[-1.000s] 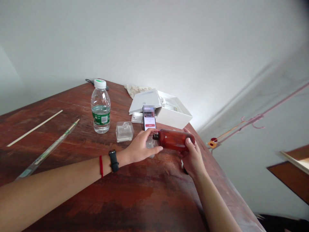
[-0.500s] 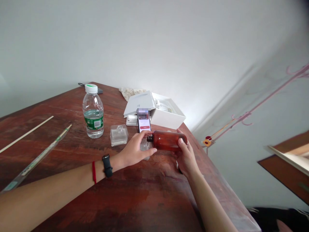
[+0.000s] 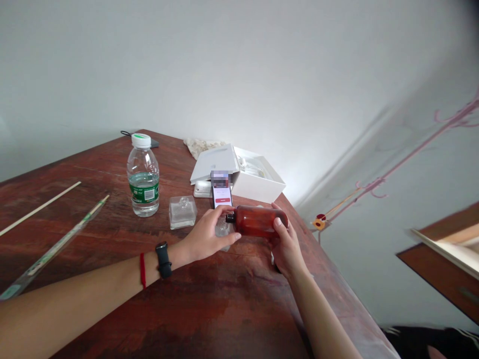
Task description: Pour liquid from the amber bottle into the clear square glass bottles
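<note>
Head view on my screen puts the amber bottle in the hands, over the table, on the near side of the white box. Its long axis runs left to right, close to level, with the dark threaded neck pointing left and the rounded base pointing right. I see the right hand grasping the base end, thumb laid on the near side, the other fingers mostly hidden. The left hand curves in a C about the neck, forefinger high and thumb low; from here I cannot tell whether those fingertips press on the amber bottle or only frame it. That arm wears a watch and a red band.

Just left of the white box I make out the phone, screen lit and partly blurred, beside a white case. The lid slants at the white box's left side, a pale cloth behind. Nearer me and left of the white box sits a clear jar; another clear piece is largely covered by the left hand. Farther left stands the water bottle, upright. Well left of the white box lie a stick and a wrapped stick. Well right of it, a pink rack slants upward.
</note>
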